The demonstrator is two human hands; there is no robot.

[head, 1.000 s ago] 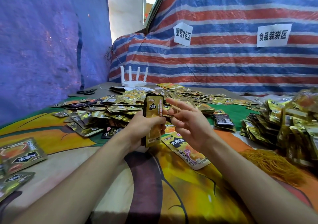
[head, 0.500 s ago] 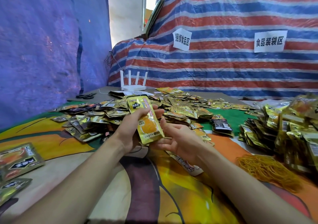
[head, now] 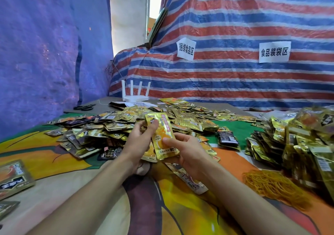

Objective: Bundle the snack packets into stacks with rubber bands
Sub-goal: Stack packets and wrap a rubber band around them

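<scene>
A gold snack packet stack (head: 163, 135) is held upright-tilted over the table, its printed face towards me. My left hand (head: 139, 140) grips its upper left edge, thumb on the front. My right hand (head: 188, 153) holds the lower right part, thumb pressed on the face and fingers behind. A wide heap of loose gold packets (head: 112, 126) covers the table beyond my hands. A pile of yellow rubber bands (head: 271, 184) lies to the right of my right forearm. Bundled packets (head: 298, 144) are heaped at the far right.
One packet (head: 188, 178) lies flat under my right wrist. Two more packets (head: 14, 178) sit at the left edge. A white router (head: 135, 94) and black scissors (head: 85, 107) stand at the back. Tarpaulin walls close in the left and rear.
The stack turned from edge-on to face-on and sank lower. My right hand, open beside it before, came in and now holds its lower part.
</scene>
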